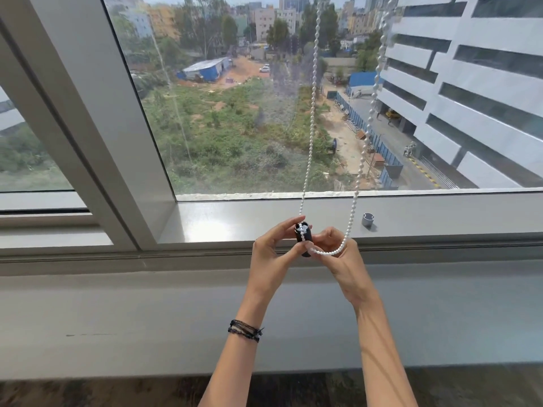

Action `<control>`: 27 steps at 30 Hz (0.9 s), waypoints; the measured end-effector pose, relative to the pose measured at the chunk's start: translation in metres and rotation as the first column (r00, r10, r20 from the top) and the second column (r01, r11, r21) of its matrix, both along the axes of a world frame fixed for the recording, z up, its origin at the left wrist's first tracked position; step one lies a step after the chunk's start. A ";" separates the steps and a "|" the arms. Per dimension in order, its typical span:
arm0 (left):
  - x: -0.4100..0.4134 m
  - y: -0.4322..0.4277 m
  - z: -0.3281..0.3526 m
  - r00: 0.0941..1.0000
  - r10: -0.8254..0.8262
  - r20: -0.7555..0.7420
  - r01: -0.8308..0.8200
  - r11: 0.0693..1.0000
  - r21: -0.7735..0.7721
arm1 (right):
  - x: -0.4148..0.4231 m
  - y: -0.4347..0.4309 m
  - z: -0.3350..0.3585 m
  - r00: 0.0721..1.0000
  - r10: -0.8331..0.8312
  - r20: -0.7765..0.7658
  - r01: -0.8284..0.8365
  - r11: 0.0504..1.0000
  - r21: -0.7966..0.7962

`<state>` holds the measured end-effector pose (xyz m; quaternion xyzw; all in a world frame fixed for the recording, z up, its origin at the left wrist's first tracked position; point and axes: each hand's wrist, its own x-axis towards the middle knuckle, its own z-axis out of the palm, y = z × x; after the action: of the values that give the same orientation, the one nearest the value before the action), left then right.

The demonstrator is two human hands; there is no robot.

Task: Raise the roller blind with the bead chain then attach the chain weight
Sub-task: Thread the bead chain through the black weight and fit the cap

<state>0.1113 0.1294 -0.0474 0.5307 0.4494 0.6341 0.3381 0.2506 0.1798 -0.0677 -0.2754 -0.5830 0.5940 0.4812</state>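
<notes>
A white bead chain (312,113) hangs in a loop from above, in front of the window glass. Its bottom runs through a small black chain weight (303,236), held over the sill. My left hand (271,257) grips the weight from the left with thumb and fingers. My right hand (340,259) pinches the chain's lowest curve (332,252) against the weight's lower right side. The roller blind itself is out of view above.
A small grey cylindrical piece (368,220) stands on the window sill (235,221) to the right of the hands. A thick white frame post (97,127) slants down on the left. A wide grey ledge (147,318) lies below the sill.
</notes>
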 end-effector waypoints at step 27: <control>0.010 0.006 -0.007 0.988 0.009 0.154 -0.013 1.000 0.026 | 0.011 0.038 -0.013 0.742 -0.641 0.199 0.568 0.758 0.321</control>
<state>0.1210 0.1353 -0.0547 0.4822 0.4164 0.6808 0.3613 0.2619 0.2180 -0.0803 -0.4764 -0.5932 0.2810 0.5850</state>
